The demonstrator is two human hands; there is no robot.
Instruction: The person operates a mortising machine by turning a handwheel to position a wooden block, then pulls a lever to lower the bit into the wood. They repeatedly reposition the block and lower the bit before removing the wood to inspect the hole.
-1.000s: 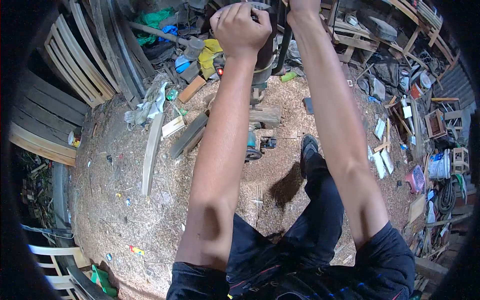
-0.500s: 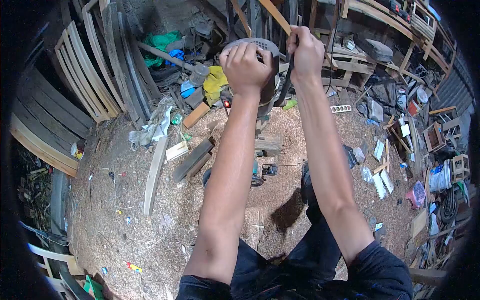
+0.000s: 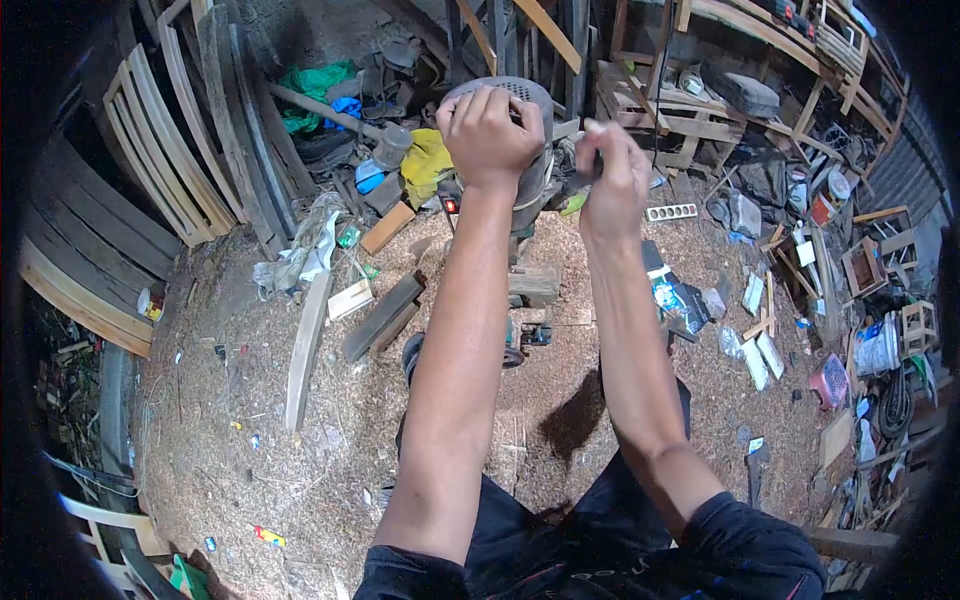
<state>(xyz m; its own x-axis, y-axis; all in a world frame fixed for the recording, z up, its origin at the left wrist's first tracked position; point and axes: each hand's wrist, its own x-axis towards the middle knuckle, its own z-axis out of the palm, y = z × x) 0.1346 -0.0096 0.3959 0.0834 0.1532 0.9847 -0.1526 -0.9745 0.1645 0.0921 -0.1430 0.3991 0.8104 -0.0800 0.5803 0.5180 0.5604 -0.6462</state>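
Right hand [image 3: 612,180] has dropped off the strap, now hanging blurred just right of the power tool [image 3: 520,140], grip unclear; left hand [image 3: 489,130] staying clamped on its grey vented top.

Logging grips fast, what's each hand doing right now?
Left hand: closed over the top of the power tool.
Right hand: fingers curled, blurred; cannot tell whether it holds anything.

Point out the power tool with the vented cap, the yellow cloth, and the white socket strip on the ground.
power tool [image 3: 530,185], head view, on its dark side below the hand.
yellow cloth [image 3: 428,160], head view, on the middle of its folds.
white socket strip [image 3: 670,212], head view, on its middle.
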